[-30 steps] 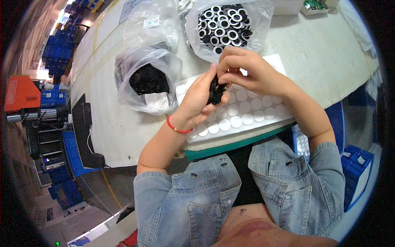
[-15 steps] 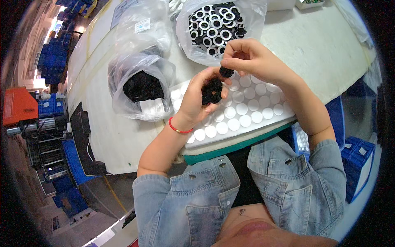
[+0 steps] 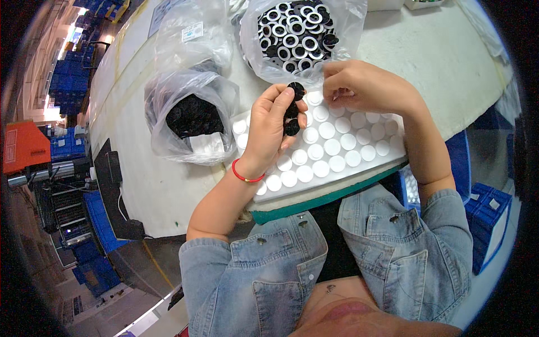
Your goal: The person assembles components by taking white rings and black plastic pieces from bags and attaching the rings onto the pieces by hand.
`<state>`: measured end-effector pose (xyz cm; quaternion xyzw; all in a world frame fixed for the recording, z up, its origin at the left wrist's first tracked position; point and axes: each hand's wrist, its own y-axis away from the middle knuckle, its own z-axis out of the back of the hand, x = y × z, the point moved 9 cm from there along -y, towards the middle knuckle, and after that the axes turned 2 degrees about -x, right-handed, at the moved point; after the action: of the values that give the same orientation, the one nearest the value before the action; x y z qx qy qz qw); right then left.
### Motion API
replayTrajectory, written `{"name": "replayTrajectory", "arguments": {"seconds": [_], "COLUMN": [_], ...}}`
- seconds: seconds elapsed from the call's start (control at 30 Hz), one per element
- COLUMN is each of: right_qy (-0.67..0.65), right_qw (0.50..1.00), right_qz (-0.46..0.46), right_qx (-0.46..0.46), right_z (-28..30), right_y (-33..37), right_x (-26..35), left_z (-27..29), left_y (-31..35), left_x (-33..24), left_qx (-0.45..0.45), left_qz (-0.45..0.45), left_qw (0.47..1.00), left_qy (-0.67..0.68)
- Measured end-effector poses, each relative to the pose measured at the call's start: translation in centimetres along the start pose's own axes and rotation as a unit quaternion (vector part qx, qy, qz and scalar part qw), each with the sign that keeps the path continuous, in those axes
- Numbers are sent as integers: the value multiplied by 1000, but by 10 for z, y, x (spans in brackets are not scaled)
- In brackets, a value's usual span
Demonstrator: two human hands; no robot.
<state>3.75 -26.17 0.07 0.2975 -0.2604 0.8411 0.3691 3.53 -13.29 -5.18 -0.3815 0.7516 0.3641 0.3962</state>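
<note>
My left hand (image 3: 266, 121) is closed around several small black discs (image 3: 291, 128). One of them, a black disc (image 3: 296, 91), sits at the tip of its thumb. To the right, my right hand (image 3: 368, 87) is over the far part of a white sheet (image 3: 247, 188), its fingers curled and pressed together; whatever they hold, if anything, is hidden. Rows of round white discs (image 3: 337, 163) lie on that sheet, partly covered by both hands.
Beyond the sheet is a clear plastic bag (image 3: 250, 53) of black-and-white rings (image 3: 290, 40). Another clear bag (image 3: 160, 137), holding black pieces (image 3: 193, 116), stands at the left. Blue crates (image 3: 489, 224) are beside the table at the right.
My right hand has moved right, away from my left hand, and turned down over the sheet. The left hand has tilted, and a black disc now shows at its thumb tip.
</note>
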Motion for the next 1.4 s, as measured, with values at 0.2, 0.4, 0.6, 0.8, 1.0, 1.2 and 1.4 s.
{"name": "replayTrajectory", "arguments": {"seconds": [0.2, 0.4, 0.6, 0.8, 1.0, 1.2, 1.4], "right_qy": [45, 112, -101, -332, -302, -212, -251], "right_qw": [998, 993, 961, 940, 945, 964, 955], "right_qz": [-15, -17, -39, -71, -75, -68, -91], "right_qx": [38, 46, 255, -12, -102, -146, -132], "right_z": [-4, -7, -19, -3, -9, -1, -7], "right_y": [-1, 5, 19, -2, -9, -7, -8], "right_x": [1, -9, 15, 9, 2, -3, -5], "left_z": [-2, -9, -9, -10, -11, -11, -10], "left_y": [-1, 0, 0, 2, 2, 3, 3], "left_x": [1, 0, 0, 4, 2, 2, 3], "left_qx": [10, 26, 0, 43, 18, 42, 23], "left_qz": [-1, -13, -21, -1, -20, 12, -6], "left_qw": [1000, 999, 997, 993, 992, 997, 995], "left_qy": [1, -35, -75, -108, -123, -70, -94]}}
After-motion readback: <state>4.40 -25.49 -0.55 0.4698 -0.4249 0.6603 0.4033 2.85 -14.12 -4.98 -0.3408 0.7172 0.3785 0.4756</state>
